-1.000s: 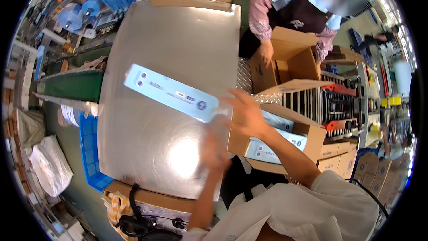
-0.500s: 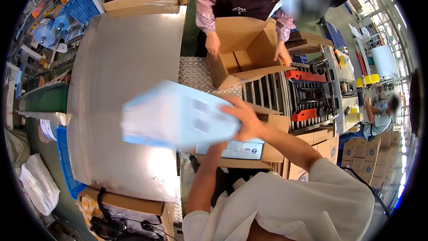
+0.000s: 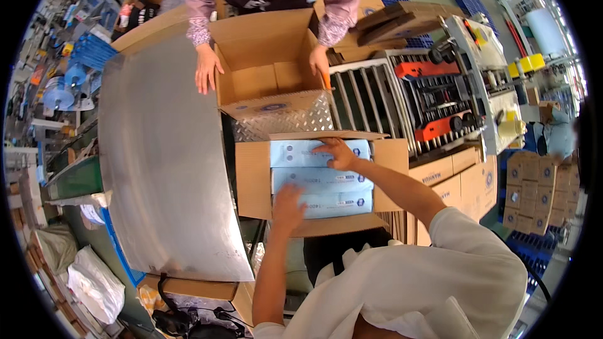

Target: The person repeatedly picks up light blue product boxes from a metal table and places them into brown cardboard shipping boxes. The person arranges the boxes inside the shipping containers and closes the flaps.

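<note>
An open cardboard carton [image 3: 253,179] sits in front of me with its flaps folded out. Three light-blue oblong packs lie side by side inside: a far pack [image 3: 295,154], a middle pack [image 3: 323,179] and a near pack [image 3: 339,204]. My right hand [image 3: 341,154] rests on top of the far pack, fingers stretched out and apart, gripping nothing. Over the left ends of the middle and near packs is my left hand [image 3: 289,208]; motion smears its fingers.
Across from me, a co-worker's hands [image 3: 206,69] touch a second open carton [image 3: 267,81] with a bare inside. A metal table [image 3: 166,169] stretches along the left. Rollers [image 3: 364,97] and an orange-sided machine [image 3: 433,97] stand right. Flat cartons [image 3: 449,182] lean beside my carton.
The blue pack that was in my hands above the metal table now lies in the carton, and my hands have moved over the packs. The co-worker's carton appears further left in view.
</note>
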The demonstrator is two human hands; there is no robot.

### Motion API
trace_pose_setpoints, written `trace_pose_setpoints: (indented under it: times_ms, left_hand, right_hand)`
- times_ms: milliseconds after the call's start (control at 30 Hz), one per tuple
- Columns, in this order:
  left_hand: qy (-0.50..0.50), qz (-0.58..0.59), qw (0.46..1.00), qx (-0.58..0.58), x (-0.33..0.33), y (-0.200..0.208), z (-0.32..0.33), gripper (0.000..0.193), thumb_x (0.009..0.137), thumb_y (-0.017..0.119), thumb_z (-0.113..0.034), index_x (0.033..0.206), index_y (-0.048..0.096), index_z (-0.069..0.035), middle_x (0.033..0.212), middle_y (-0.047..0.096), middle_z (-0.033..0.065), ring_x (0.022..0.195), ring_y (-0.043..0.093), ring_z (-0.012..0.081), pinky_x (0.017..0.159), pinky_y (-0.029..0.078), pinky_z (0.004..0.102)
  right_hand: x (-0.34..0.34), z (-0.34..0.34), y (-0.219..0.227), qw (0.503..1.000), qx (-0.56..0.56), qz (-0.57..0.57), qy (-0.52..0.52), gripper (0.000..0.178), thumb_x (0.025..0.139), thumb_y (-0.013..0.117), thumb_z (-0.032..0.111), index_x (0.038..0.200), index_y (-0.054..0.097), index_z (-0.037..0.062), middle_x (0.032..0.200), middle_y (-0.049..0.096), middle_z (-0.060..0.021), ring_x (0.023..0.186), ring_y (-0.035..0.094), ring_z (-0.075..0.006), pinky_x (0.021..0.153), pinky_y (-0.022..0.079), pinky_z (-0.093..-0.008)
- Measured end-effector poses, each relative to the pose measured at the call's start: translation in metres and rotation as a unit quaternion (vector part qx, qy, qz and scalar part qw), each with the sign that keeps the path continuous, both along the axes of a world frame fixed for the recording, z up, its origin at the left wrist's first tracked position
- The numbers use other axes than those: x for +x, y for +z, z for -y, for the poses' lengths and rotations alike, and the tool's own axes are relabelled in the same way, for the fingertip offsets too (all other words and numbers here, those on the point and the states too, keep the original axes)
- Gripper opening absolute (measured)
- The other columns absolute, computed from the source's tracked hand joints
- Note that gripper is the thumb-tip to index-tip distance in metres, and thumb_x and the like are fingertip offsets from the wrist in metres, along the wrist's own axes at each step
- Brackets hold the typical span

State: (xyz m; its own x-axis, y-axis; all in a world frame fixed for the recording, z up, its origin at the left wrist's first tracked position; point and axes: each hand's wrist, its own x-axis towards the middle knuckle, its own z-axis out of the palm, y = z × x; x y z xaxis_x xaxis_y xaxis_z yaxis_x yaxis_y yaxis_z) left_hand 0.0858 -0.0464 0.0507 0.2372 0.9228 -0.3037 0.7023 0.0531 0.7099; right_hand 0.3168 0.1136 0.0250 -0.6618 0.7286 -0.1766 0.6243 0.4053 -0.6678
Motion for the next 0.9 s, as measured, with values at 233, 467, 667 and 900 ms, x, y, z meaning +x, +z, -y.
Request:
trace_pose_setpoints:
  times_ms: [233, 467, 667, 900]
  left_hand:
    - [0.27, -0.041, 0.961, 0.029, -0.059, -0.042, -0.013, 0.059, 0.093, 0.053, -0.027, 0.144, 0.031, -0.007, 0.148, 0.023, 0.0261, 0.137, 0.023, 0.0429, 0.112, 0.022, 0.0483]
    - [0.54, 0.162, 0.805, -0.187, -0.081, -0.129, 0.039, 0.069, 0.093, 0.049, -0.05, 0.14, 0.036, -0.002, 0.135, 0.046, 0.0235, 0.122, 0.048, 0.034, 0.1, 0.038, 0.0434]
    - [0.412, 0.259, 0.871, -0.072, -0.062, -0.026, 0.031, 0.05, 0.092, 0.057, -0.04, 0.115, 0.06, 0.004, 0.102, 0.067, 0.0145, 0.092, 0.063, 0.0281, 0.083, 0.048, 0.0407]
    - [0.059, 0.105, 0.993, -0.011, 0.12, 0.008, -0.049, 0.056, 0.084, 0.066, -0.04, 0.133, 0.052, -0.016, 0.153, 0.02, 0.0196, 0.141, 0.019, 0.0375, 0.113, 0.019, 0.0453]
  right_hand:
    - [0.163, 0.103, 0.021, 0.869, 0.15, 0.068, -0.467, 0.047, 0.078, 0.067, 0.012, 0.122, 0.054, 0.0021, 0.122, 0.056, -0.0174, 0.117, 0.051, -0.0313, 0.1, 0.04, -0.0411]
    - [0.196, 0.12, 0.05, 0.878, -0.294, 0.0, -0.379, 0.041, 0.084, 0.066, 0.036, 0.105, 0.067, 0.0, 0.085, 0.07, -0.0134, 0.085, 0.067, -0.0258, 0.079, 0.051, -0.038]
    - [0.219, 0.002, 0.112, 0.943, -0.077, 0.249, -0.208, 0.032, 0.08, 0.063, 0.034, 0.08, 0.07, 0.0028, 0.074, 0.063, -0.0241, 0.073, 0.064, -0.0382, 0.066, 0.051, -0.0445]
    - [0.207, 0.029, 0.113, 0.957, 0.004, 0.266, 0.115, 0.076, 0.077, 0.065, 0.051, 0.137, 0.044, 0.0095, 0.135, 0.047, -0.0187, 0.119, 0.049, -0.0393, 0.101, 0.037, -0.0479]
